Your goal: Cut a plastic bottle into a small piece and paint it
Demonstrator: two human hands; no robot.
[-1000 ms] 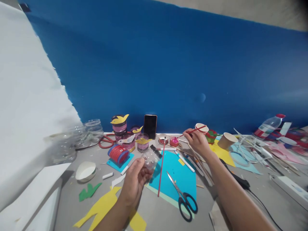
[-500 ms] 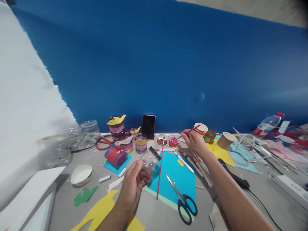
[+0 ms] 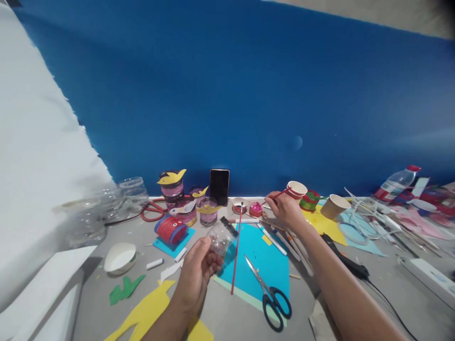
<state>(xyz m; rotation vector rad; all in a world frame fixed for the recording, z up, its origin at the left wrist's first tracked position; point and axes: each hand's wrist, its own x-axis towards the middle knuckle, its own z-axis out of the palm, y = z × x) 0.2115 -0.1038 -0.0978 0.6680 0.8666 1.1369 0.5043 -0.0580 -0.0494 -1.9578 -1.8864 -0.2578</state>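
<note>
My left hand point(image 3: 199, 265) is closed round a clear plastic jar point(image 3: 219, 237), tilted on its side, with a black band at its mouth. My right hand point(image 3: 285, 208) pinches a red-handled paintbrush point(image 3: 286, 190), its tip end at a small red cup of bright pink paint point(image 3: 256, 208). A second red-handled paintbrush point(image 3: 236, 255) lies across blue paper point(image 3: 227, 274) below the jar. Scissors point(image 3: 266, 289) with black handles rest on that paper, blades pointing away from me. Left of the jar lies a red yarn-wrapped jar point(image 3: 172, 230) with blue rims.
Purple jars point(image 3: 172, 189) with yellow paper shapes and a phone point(image 3: 219, 186) stand along the wall. Paper cups point(image 3: 335, 207), white cables point(image 3: 366, 222) and a black glue gun point(image 3: 344, 260) lie to the right. Clear jars point(image 3: 85, 222), a white bowl point(image 3: 121, 258) and yellow paper point(image 3: 149, 308) are left.
My right hand has shifted very slightly left with the paintbrush, staying near the pink paint. My left hand and the jar have hardly moved.
</note>
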